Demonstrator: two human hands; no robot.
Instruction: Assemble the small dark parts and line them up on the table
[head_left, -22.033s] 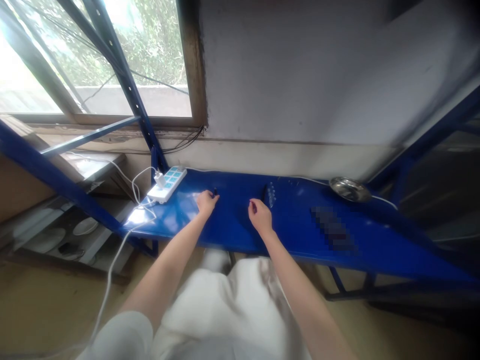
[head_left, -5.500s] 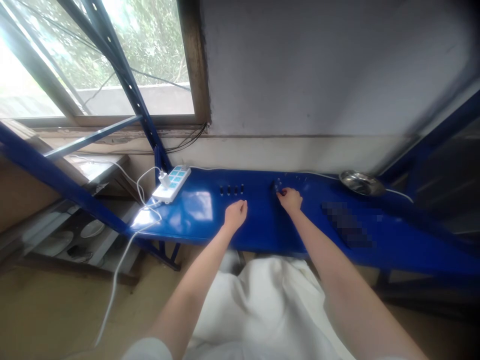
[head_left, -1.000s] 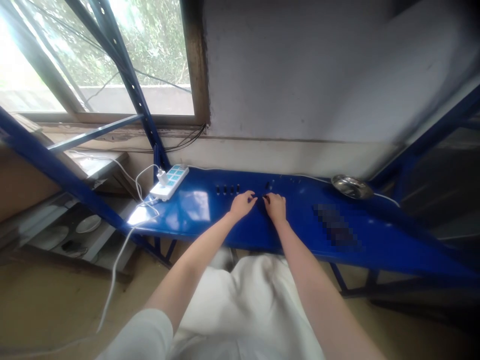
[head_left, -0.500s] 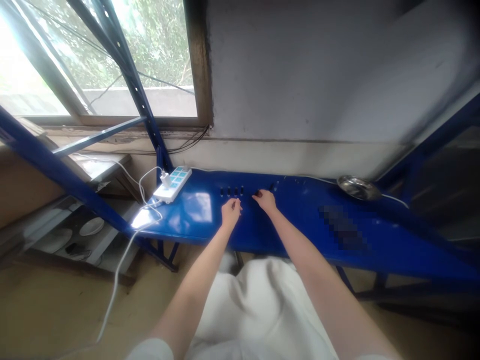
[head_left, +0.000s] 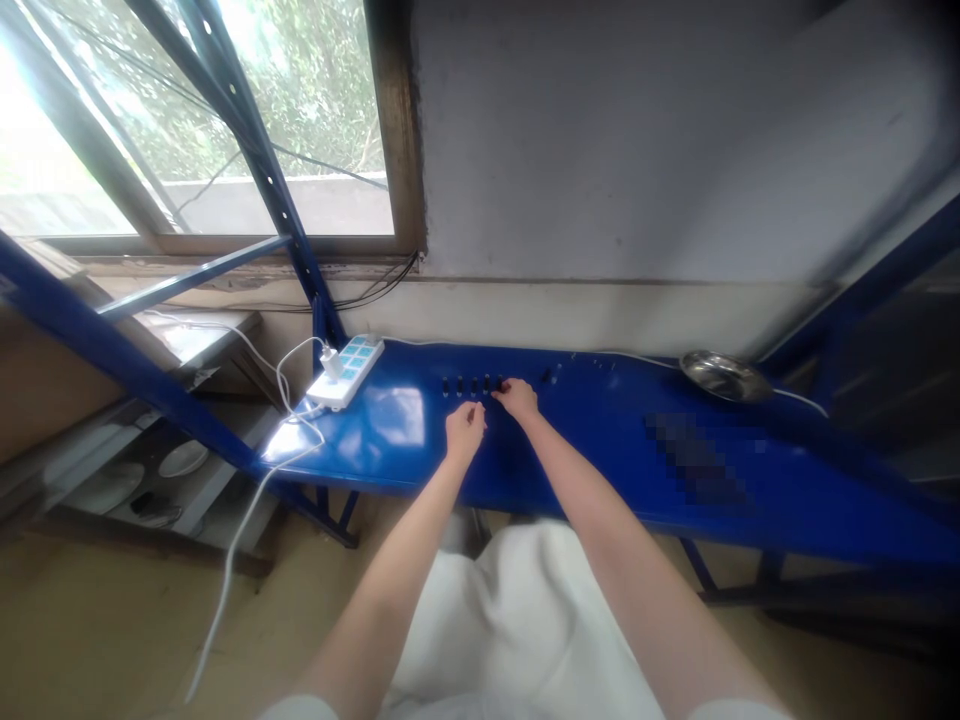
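Several small dark upright pieces with light ends (head_left: 460, 386) stand in a short row on the blue table (head_left: 592, 450); they are too small to name. At the row's right end, my right hand (head_left: 519, 400) is closed, its fingertips on another small dark piece (head_left: 500, 383). My left hand (head_left: 465, 431) is held just in front of the row, fingers curled together; whatever is between them, if anything, is hidden. Right of my right hand lie a loose small dark piece (head_left: 546, 375) and a tiny clear bit (head_left: 556, 376).
A white power strip (head_left: 346, 372) with a plug and cable sits at the table's left end. A shiny metal dish (head_left: 724, 376) stands at the back right. A pixelated dark object (head_left: 694, 455) lies right of my arm. Blue metal posts (head_left: 274, 180) frame the table.
My right hand has moved left with the small dark piece, to the right end of the row. My left hand has stayed nearly still.
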